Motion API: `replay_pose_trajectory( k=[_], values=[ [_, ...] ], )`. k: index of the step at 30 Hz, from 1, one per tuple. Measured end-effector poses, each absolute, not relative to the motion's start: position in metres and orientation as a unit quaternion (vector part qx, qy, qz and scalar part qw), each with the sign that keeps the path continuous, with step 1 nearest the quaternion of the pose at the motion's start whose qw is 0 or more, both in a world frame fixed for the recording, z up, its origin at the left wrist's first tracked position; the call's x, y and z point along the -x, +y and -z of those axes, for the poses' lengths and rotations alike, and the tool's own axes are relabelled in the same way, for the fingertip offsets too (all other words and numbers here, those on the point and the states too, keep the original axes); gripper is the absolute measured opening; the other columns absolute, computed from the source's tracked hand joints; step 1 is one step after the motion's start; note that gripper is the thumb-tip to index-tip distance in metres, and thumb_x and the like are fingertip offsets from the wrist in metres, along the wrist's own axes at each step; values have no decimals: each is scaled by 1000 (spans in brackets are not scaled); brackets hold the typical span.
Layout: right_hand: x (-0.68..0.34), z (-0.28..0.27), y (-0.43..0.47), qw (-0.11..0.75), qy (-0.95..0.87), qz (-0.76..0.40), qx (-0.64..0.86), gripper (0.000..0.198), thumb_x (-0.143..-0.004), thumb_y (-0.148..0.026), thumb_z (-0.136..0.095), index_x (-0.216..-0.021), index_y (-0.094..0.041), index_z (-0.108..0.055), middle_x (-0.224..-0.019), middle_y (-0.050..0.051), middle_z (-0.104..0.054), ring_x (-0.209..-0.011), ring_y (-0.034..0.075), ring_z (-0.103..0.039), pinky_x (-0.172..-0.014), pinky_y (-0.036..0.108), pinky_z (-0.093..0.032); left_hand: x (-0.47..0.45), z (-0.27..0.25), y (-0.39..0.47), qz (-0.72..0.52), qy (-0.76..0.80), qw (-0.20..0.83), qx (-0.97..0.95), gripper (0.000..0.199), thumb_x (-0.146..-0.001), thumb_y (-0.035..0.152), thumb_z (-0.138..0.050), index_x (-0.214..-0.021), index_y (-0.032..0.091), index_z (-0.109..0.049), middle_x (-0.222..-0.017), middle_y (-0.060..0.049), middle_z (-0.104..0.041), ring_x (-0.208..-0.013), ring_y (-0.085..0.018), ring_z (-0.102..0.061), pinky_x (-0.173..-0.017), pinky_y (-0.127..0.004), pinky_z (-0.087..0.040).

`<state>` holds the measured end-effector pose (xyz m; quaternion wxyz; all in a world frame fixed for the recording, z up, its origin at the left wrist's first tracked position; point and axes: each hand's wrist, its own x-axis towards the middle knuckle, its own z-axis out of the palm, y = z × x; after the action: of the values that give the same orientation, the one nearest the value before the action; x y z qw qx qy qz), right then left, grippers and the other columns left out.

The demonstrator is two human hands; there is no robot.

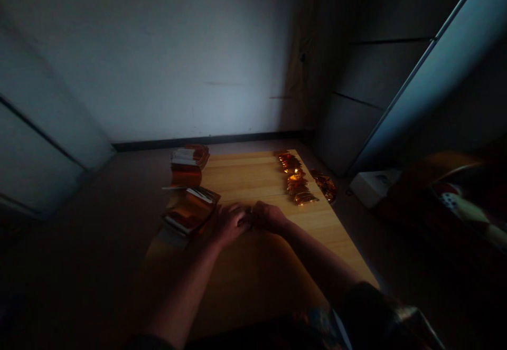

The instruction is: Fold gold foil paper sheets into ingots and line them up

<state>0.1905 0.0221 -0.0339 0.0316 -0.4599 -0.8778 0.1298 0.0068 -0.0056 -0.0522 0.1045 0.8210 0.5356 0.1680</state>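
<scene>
Over the middle of the wooden table, my left hand and my right hand meet with fingers curled inward. Whatever sits between the fingertips is small, dark and too dim to make out. Just left of my left hand lies a stack of shiny orange-brown foil sheets with whitish edges. Behind it is another stack of the same sheets, curled at its right end. Folded or crumpled gold-orange foil pieces form a row along the table's right side, beyond my right hand.
More crumpled foil lies low, just past the table's right edge. On the floor to the right stands a white box, near a dark heap of cloth-like things. A pale wall rises behind the table, and a cabinet stands at right. The light is dim.
</scene>
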Motion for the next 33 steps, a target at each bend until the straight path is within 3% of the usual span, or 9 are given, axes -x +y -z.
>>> replay_pose_trajectory(
  k=[12, 21, 26, 33],
  values=[
    [-191, 40, 20, 75, -863, -153, 476, 23, -85, -35, -57, -101, -20, -64, -100, 5, -63, -79, 14, -61, -63, 20, -40, -11, 50, -9, -169, 559, 112, -804, 29, -77, 30, -63, -107, 30, -64, -123, -3, -63, -125, -26, -48, -109, -57, -21],
    [-194, 56, 24, 202, -833, -180, 483, 11, -84, -16, -54, -82, -16, -65, -83, 4, -61, -71, 11, -56, -62, 19, -40, -14, 45, -10, -192, 559, 101, -800, 5, -72, 27, -67, -77, 26, -67, -120, -2, -65, -119, -26, -52, -106, -51, -28],
    [-193, 62, 18, 232, -837, -188, 458, 10, -75, -23, -67, -82, -16, -64, -83, 3, -59, -72, 13, -54, -64, 21, -41, -13, 46, -9, -195, 556, 98, -802, 26, -73, 27, -66, -99, 28, -67, -120, -3, -65, -120, -26, -51, -106, -49, -29],
    [-195, 59, 20, 233, -830, -216, 459, 13, -70, -10, -63, -81, -16, -63, -81, 2, -58, -73, 13, -52, -67, 21, -41, -13, 47, -10, -196, 551, 110, -804, 17, -74, 29, -65, -90, 27, -68, -120, -2, -65, -122, -26, -49, -107, -49, -28]
  ],
)
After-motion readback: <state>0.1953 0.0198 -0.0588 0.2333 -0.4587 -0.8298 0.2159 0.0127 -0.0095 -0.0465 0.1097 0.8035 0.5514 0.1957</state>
